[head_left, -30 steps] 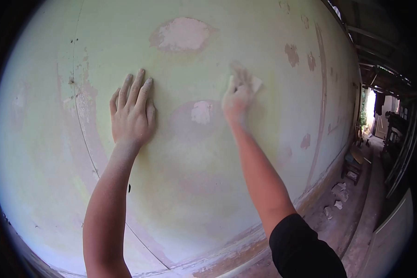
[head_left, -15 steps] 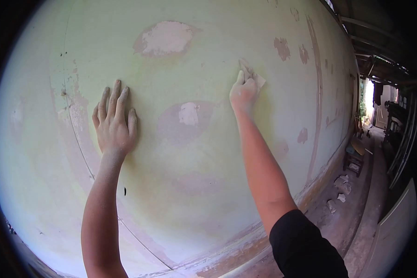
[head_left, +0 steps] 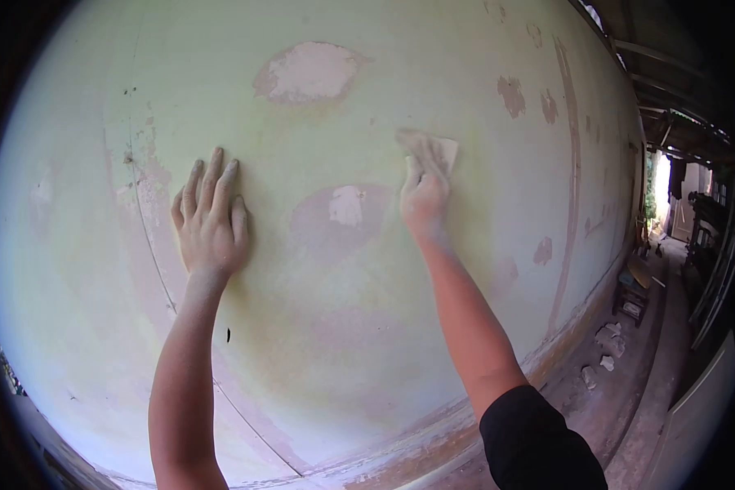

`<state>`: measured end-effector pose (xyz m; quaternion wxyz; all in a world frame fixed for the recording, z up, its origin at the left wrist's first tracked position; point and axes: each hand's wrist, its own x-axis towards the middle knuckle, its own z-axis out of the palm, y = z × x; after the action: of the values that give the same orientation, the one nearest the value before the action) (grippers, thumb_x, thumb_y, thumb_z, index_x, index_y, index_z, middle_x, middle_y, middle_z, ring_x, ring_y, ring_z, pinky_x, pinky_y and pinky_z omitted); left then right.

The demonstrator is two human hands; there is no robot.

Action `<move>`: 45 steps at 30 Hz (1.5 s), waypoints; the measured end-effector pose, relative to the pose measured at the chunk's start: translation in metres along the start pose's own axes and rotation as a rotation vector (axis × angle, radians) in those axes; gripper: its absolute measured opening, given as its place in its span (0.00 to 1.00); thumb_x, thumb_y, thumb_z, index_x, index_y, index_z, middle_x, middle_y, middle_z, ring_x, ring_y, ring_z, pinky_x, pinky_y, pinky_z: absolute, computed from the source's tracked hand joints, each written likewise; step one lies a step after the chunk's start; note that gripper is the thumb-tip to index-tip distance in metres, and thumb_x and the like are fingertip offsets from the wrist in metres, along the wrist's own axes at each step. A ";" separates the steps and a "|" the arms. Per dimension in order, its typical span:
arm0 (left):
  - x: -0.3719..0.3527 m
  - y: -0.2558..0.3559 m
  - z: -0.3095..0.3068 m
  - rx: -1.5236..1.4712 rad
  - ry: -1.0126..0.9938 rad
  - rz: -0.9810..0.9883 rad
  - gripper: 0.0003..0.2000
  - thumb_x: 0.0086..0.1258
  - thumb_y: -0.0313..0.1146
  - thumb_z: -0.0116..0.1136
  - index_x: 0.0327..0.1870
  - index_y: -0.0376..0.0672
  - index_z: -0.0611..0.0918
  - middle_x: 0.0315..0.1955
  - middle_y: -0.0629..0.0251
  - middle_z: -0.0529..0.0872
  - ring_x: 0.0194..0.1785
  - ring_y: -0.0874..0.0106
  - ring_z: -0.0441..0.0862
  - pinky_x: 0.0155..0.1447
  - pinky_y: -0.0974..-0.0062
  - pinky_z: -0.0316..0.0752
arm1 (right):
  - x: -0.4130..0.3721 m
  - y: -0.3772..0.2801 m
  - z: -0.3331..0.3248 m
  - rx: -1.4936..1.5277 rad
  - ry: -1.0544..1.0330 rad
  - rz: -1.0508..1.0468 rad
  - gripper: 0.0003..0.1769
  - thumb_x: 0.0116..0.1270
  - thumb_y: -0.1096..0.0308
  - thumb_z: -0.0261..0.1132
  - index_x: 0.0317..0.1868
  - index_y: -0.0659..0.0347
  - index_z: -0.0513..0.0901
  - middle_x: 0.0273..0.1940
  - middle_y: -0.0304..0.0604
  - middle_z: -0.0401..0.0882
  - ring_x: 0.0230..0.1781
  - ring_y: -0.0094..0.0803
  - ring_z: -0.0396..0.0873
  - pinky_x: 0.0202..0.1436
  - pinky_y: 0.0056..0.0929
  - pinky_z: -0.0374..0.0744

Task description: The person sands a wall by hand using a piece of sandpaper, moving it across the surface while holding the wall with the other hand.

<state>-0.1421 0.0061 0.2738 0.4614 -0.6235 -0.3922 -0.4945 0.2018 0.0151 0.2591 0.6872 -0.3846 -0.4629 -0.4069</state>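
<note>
My left hand [head_left: 212, 224] lies flat on the pale green wall [head_left: 318, 310], fingers spread and pointing up, dusty at the tips. To its right, my right hand [head_left: 425, 184] presses a thin, pale square sheet [head_left: 447, 153] against the wall; its fingers are slightly blurred. Between the hands is a mauve patch [head_left: 310, 220] with a whitish centre. Higher up sits another whitish patch [head_left: 310, 72] with a mauve edge. A thin crack runs down the wall beside my left hand.
Along the right, a narrow passage holds white rubble pieces [head_left: 610, 339], a small stool-like object [head_left: 631, 302] and dark stacked items with long poles [head_left: 714, 269]. A pale panel [head_left: 694, 416] leans at the lower right. A bright doorway lies at the far end.
My right hand and the sheet have shifted left and slightly down relative to the wall patches. The view has shifted a little; my left hand stays flat on the wall.
</note>
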 end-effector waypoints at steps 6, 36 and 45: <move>-0.003 -0.003 0.005 -0.014 0.018 0.008 0.28 0.77 0.34 0.50 0.79 0.58 0.72 0.85 0.76 0.64 0.87 0.66 0.59 0.86 0.57 0.50 | 0.006 -0.110 0.051 -0.096 -0.021 0.236 0.24 0.78 0.66 0.62 0.67 0.73 0.81 0.70 0.63 0.78 0.79 0.57 0.68 0.84 0.52 0.64; -0.044 0.001 -0.032 -0.088 -0.454 -0.033 0.55 0.69 0.64 0.66 0.90 0.58 0.47 0.90 0.67 0.40 0.92 0.58 0.29 0.89 0.43 0.23 | 0.001 0.044 -0.011 -0.069 -0.127 -0.176 0.23 0.76 0.70 0.62 0.69 0.60 0.84 0.74 0.49 0.78 0.79 0.47 0.71 0.82 0.45 0.70; -0.043 0.007 -0.038 -0.090 -0.525 -0.027 0.64 0.60 0.67 0.73 0.90 0.55 0.45 0.90 0.63 0.36 0.91 0.54 0.26 0.88 0.39 0.23 | -0.008 -0.087 0.030 0.022 -0.072 0.002 0.24 0.79 0.63 0.61 0.67 0.70 0.83 0.73 0.57 0.77 0.80 0.53 0.69 0.83 0.44 0.68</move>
<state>-0.1539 -0.0336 0.2332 0.3090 -0.7451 -0.4843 -0.3389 0.1100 0.0115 0.2728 0.6747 -0.3921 -0.4912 -0.3869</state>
